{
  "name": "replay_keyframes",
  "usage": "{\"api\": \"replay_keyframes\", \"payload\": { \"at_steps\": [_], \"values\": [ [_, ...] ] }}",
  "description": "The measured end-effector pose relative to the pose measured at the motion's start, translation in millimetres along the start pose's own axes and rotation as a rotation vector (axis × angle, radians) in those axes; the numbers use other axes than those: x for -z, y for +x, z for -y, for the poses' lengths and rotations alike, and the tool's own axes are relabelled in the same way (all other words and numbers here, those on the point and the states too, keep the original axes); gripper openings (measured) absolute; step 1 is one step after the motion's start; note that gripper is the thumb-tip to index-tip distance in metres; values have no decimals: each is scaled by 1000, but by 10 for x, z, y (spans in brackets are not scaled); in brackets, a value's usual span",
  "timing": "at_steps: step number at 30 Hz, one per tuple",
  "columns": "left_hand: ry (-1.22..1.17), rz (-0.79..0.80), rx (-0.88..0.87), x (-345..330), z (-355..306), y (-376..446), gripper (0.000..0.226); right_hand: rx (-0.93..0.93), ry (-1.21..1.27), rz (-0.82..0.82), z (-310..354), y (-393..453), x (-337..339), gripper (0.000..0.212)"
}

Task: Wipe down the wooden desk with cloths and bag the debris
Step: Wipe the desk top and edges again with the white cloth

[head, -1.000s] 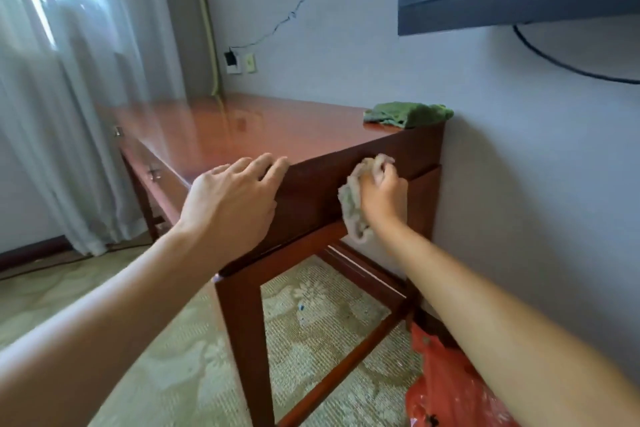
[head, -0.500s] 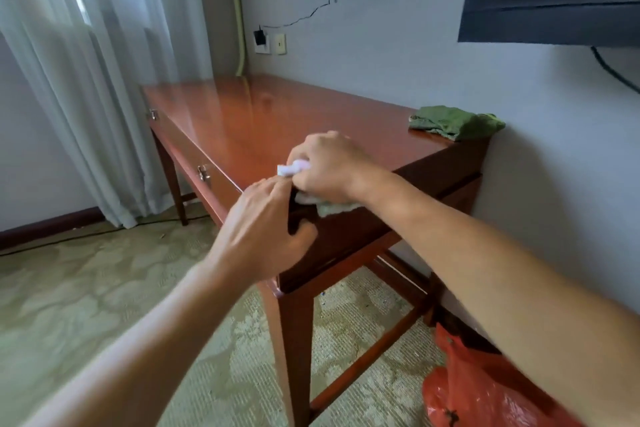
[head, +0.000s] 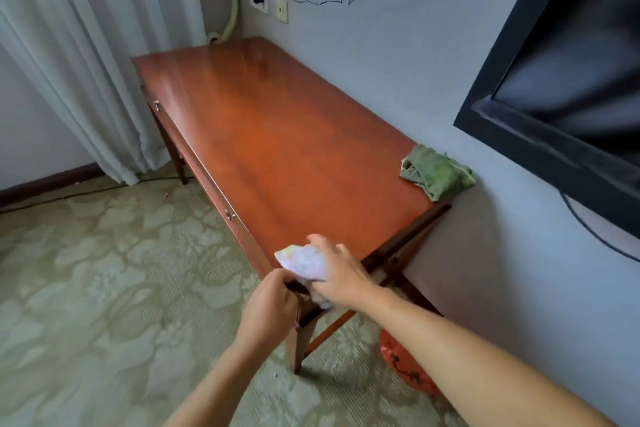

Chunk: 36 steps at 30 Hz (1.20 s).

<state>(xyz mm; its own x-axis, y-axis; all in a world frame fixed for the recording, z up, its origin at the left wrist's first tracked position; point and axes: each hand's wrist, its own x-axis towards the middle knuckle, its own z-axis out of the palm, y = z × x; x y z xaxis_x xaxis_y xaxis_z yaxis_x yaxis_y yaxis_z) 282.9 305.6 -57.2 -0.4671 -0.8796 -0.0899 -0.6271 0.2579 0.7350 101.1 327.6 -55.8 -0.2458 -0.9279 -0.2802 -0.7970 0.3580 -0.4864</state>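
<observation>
At the near corner of the wooden counter (head: 294, 135), both hands meet. The left hand (head: 268, 308) is at the corner edge with its fingers curled; they seem to pinch the lower part of the pale cloth (head: 304, 262), but this contact is partly hidden. The right hand (head: 341, 276) lies over the same cloth, fingers bent around it, and holds it against the counter's near end, where the top meets the side panel. Part of the cloth hangs down over that edge.

Below the right forearm, on the floor beside the near leg of the counter, a red plastic bag (head: 405, 367) with dark print is partly visible.

Farther along, a crumpled green cloth (head: 436, 175) rests on the counter's near right corner, touching the wall. Two small metal drawer handles show on the left front edge.

Beyond the far end hang pale curtains (head: 86, 45), and a dark screen (head: 571, 80) is mounted on the wall at the right.
</observation>
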Motion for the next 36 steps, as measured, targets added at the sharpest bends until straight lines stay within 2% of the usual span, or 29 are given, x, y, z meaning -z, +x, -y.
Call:
{"api": "replay_keyframes", "payload": {
  "at_steps": [1, 3, 4, 8, 10, 13, 15, 16, 18, 21, 23, 25, 26, 27, 29, 30, 31, 33, 34, 36],
  "values": [
    [12, 12, 29, 104, -33, -93, 23, -137, 47, -60, -25, 0, 73, 82],
    [51, 69, 42, 238, -69, -236, 24, -421, 84, -280, -117, -74, 137, 73],
    [69, 115, 46, 281, -99, -285, 25, -485, 114, -298, -145, -124, 137, 69],
    [111, 206, 33, 354, -340, -245, 34, -388, 192, -10, -105, -272, 240, 72],
    [59, 200, 2, 374, -492, -138, 44, -399, 319, 1, -49, -280, 426, 62],
    [-98, 278, -16, 456, -621, 58, 80, -493, 657, -30, 71, -395, 736, 56],
    [-69, 350, -65, 554, -687, 249, 104, -532, 920, 61, 126, -457, 946, 65],
    [-25, 389, -117, 598, -732, 356, 109, -525, 1012, 115, 121, -473, 1021, 70],
    [72, 441, -200, 713, -862, 578, 97, -459, 1094, 243, 79, -451, 1148, 80],
    [185, 474, -204, 874, -1014, 925, 40, -476, 1115, 292, -34, -391, 1245, 92],
    [77, 539, -123, 937, -1057, 1127, 36, -488, 1173, 248, -129, -330, 1294, 94],
    [-70, 589, -44, 965, -1102, 1275, 31, -430, 1234, 270, -243, -291, 1346, 84],
    [-125, 608, -7, 977, -1133, 1333, 29, -388, 1211, 302, -255, -297, 1374, 86],
    [-167, 625, 34, 978, -1147, 1403, 29, -359, 1105, 340, -224, -312, 1403, 96],
    [-182, 636, 63, 990, -1193, 1500, 33, -292, 712, 376, -92, -347, 1404, 109],
    [-180, 641, 58, 992, -1222, 1551, 35, -260, 543, 337, -1, -345, 1383, 103],
    [-189, 651, 62, 987, -1244, 1605, 32, -233, 460, 254, 78, -319, 1353, 85],
    [-204, 674, 46, 976, -1302, 1727, 26, -256, 476, 18, 139, -243, 1277, 42],
    [-199, 672, 33, 953, -1308, 1807, 30, -314, 569, -87, 135, -198, 1257, 31],
    [-159, 639, 33, 924, -1339, 1971, 35, -472, 931, -221, 160, -97, 1262, 23]
  ]
}}
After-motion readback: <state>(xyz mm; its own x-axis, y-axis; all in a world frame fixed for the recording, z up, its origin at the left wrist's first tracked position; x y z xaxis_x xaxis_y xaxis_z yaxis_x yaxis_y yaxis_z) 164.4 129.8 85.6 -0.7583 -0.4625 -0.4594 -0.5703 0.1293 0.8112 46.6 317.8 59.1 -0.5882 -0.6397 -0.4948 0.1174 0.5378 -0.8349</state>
